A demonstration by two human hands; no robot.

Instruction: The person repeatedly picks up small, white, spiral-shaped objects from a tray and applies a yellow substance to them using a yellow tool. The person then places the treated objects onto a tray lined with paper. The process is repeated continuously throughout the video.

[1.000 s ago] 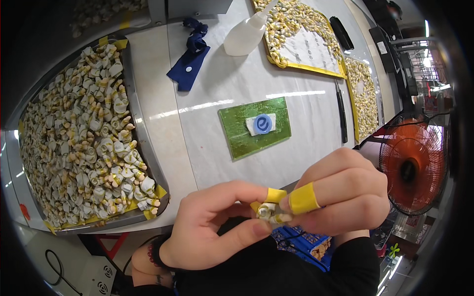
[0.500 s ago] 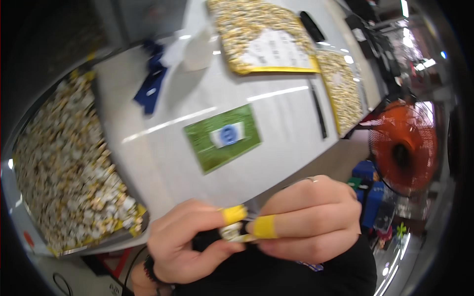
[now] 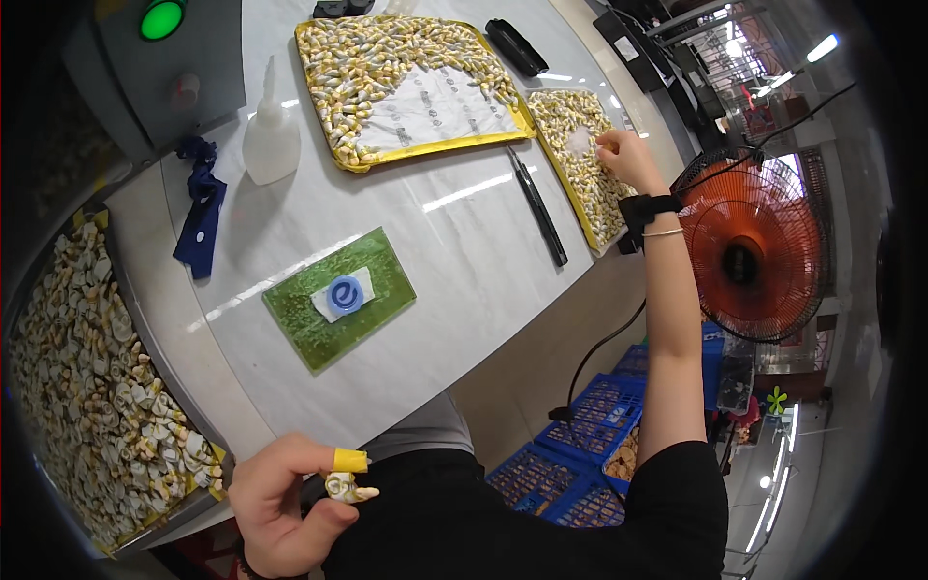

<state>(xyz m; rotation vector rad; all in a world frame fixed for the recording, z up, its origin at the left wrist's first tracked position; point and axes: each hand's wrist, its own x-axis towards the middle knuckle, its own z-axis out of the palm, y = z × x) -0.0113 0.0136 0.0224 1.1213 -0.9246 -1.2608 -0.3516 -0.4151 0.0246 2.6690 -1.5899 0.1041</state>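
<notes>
Low at the front, my left hand is closed, pinching a small white-and-yellow figurine between thumb and index finger. Yellow tape wraps that index finger. My right arm stretches far forward, and my right hand is over the right-hand tray of small white-and-yellow pieces. Its fingers are bent together at the tray's right side; whatever they hold is too small to make out. Between the hands and the back trays lies a green mat, bearing white paper and a round blue piece.
A larger yellow-rimmed tray of similar pieces stands at the back. Also on the table are a white squeeze bottle, a dark blue cloth strip and a black pen-like tool. Left is a heaped bin; right, an orange fan.
My hands have parted. The right has gone far forward to the right-hand tray, while the left keeps the figurine, lower and further left. The view has shifted too.
</notes>
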